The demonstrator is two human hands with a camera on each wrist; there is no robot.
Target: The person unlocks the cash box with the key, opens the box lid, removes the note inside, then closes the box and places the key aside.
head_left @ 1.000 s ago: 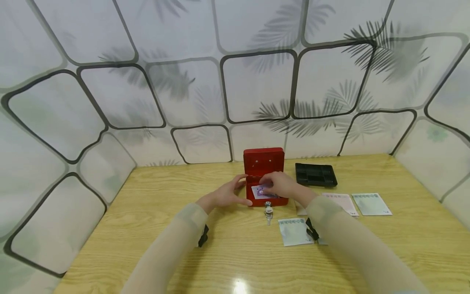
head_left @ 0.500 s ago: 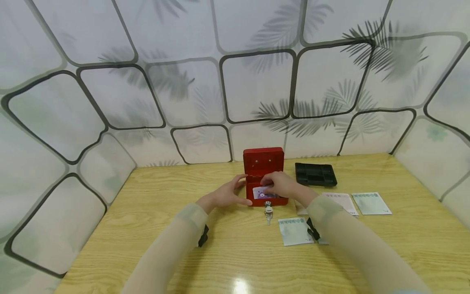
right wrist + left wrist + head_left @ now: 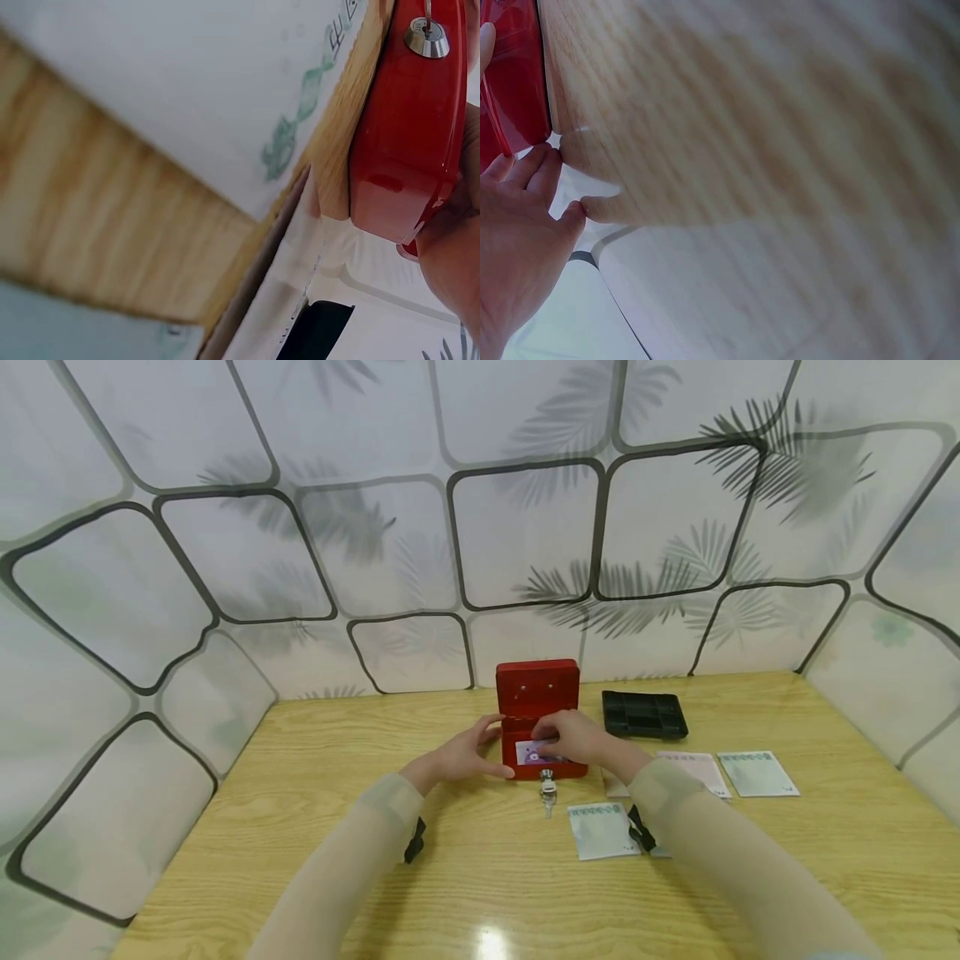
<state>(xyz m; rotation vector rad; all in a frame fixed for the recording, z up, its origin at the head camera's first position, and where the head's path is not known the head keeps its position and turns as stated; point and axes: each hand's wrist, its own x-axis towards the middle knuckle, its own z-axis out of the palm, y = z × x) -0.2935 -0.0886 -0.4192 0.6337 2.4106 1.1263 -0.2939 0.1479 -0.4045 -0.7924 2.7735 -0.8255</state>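
Note:
A red cash box (image 3: 537, 693) stands on the table with its lid raised. My left hand (image 3: 463, 757) holds its left end, thumb at the front corner and fingers toward the back. In the left wrist view, those fingertips touch the box's red side (image 3: 514, 82). Inside the box lies a white-and-purple card (image 3: 528, 753), its right part covered by my right hand (image 3: 576, 740), whose thumb and fingers pinch it. The right wrist view shows the box's lock (image 3: 427, 37), but the right fingertips are hidden behind the wall. Keys (image 3: 548, 797) hang at the front.
A black compartment tray (image 3: 643, 717) sits behind and right of the box. Several paper notes lie to the right: a pale green note (image 3: 602, 832) in front, a pink note (image 3: 701, 770) and another green note (image 3: 757, 774) farther right. A patterned curtain (image 3: 390, 552) surrounds the table.
The card in the box has turned straighter and sits slightly farther right under my right hand. My left hand stays on the box.

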